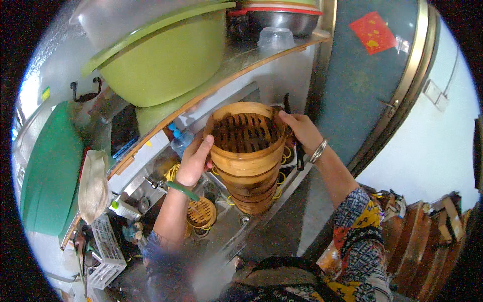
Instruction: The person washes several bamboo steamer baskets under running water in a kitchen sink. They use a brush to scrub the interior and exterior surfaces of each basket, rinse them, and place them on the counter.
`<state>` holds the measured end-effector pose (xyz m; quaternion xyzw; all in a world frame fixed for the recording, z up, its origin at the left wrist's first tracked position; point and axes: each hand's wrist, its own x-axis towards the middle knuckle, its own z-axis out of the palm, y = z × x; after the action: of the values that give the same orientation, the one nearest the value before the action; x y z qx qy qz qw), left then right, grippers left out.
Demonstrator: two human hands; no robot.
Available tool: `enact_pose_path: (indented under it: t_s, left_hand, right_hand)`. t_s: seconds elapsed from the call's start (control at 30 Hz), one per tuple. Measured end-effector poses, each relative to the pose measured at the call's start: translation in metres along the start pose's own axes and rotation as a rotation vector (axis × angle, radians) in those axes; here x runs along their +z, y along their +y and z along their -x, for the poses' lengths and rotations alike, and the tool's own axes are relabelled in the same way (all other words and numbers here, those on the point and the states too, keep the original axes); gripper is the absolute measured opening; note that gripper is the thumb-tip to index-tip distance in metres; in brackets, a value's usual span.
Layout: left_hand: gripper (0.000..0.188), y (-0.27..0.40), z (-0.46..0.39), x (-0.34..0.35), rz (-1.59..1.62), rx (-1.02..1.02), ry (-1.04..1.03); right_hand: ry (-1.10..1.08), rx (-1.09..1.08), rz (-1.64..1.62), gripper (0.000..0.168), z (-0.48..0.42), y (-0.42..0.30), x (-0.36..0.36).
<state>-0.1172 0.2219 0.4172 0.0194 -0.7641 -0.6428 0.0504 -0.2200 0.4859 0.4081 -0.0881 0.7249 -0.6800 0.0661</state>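
A tall stack of round bamboo steamer baskets (247,162) stands before me above the metal sink counter. Its top basket is uncovered and shows a dark slatted floor. My left hand (194,160), with a green bangle at the wrist, grips the left side of the top basket, thumb at the rim. My right hand (300,130), with a silver bangle, holds the far right side of the same rim. Whether the top basket is lifted off the others cannot be told. Below my left wrist, a smaller bamboo steamer basket (202,212) lies with its slats up.
A wooden-edged shelf (211,92) crosses above the counter, bearing a large green basin (166,56). A faucet (153,183) and a white plastic crate (107,253) are at the left. A door (351,83) stands at the right, stacked cardboard (411,234) at lower right.
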Motion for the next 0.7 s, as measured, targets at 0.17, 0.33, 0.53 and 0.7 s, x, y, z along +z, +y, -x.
enact_pose_path:
  t_s: [0.17, 0.33, 0.53, 0.7]
  left_hand:
    - [0.058, -0.008, 0.008, 0.003, 0.023, 0.002, 0.051]
    - [0.059, -0.020, 0.009, 0.005, -0.011, 0.199, 0.144]
    - [0.061, -0.011, 0.019, 0.012, -0.307, 0.286, 0.196]
    - [0.065, -0.023, 0.023, 0.007, -0.372, 0.282, 0.238]
  right_hand:
    - [-0.026, -0.056, 0.016, 0.046, 0.006, -0.002, 0.007]
    - [0.000, -0.125, -0.040, 0.047, -0.003, 0.019, 0.011]
    - [0.072, -0.136, 0.046, 0.052, -0.008, 0.026, 0.007]
    - [0.092, -0.091, 0.120, 0.050, 0.004, 0.017, 0.010]
